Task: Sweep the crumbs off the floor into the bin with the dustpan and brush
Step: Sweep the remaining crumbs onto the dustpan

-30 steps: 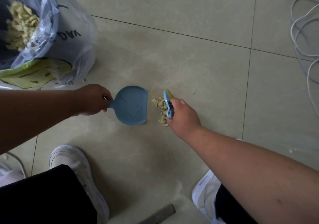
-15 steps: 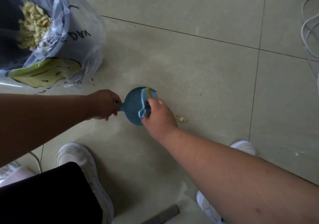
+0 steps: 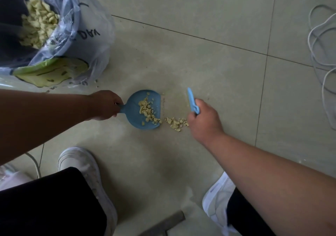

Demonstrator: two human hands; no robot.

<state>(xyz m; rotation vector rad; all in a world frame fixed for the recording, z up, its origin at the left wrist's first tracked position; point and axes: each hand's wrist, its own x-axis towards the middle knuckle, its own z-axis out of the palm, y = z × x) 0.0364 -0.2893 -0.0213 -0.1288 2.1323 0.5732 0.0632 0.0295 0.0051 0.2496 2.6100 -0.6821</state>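
- Dustpan [image 3: 135, 111]: on the floor [image 3: 200, 68], my left hand [image 3: 104, 105] clamped on its handle.
- Brush [image 3: 191, 102]: my right hand [image 3: 203, 119] closed round it, right of pan.
- Crumbs [image 3: 148, 111]: some in pan; small pile [image 3: 175, 123] just beside its edge.
- Bin [image 3: 54, 41]: lined, upper left.

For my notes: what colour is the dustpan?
The dustpan is plain light blue, seen best in the head view.

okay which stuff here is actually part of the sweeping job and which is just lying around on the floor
Part of the job: dustpan, brush, crumbs left on the floor, lined bin, left hand, right hand.

Just lying about: white cable, grey metal bar.
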